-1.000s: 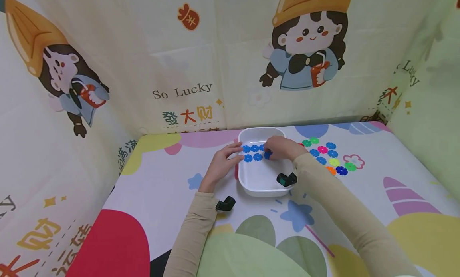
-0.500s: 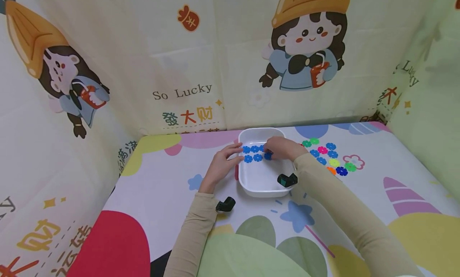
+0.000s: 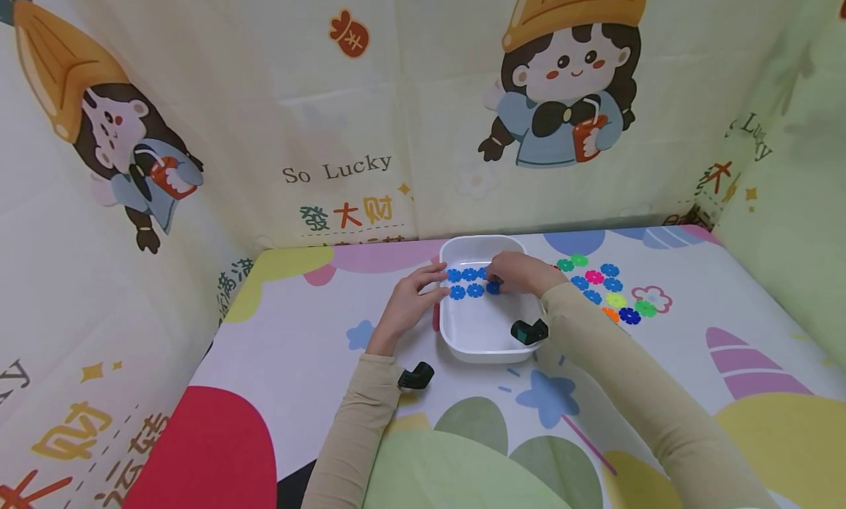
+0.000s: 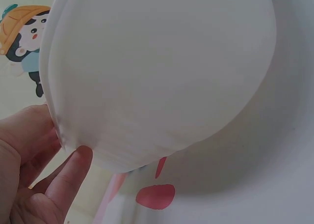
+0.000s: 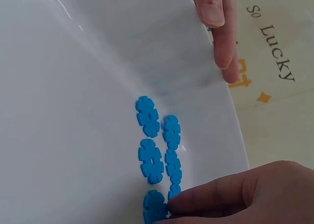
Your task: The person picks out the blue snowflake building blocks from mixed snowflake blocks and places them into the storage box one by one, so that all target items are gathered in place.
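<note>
A white tray [image 3: 489,340] holds several blue snowflake building discs [image 3: 474,290] in two rows at its far side. My right hand [image 3: 522,272] reaches in over the tray's right side and pinches the rightmost disc of the near row [image 5: 154,207], low in the tray. Part of that disc is hidden by the fingertips. My left hand [image 3: 406,307] is at the tray's left side, its fingers spread and touching the rim. In the left wrist view, its thumb [image 4: 76,167] lies against the outer wall, with the other fingers at the rim edge.
To the tray's right lie loose discs in several colours, among them a green one [image 3: 579,260], a pink one [image 3: 594,277] and a dark blue one [image 3: 630,316]. A patterned cloth covers the table [image 3: 297,333]. Printed curtains [image 3: 436,112] stand behind and on both sides.
Almost nothing moves. My right hand stays at the same disc, and my left hand stays at the tray's rim; the head view shifts very slightly.
</note>
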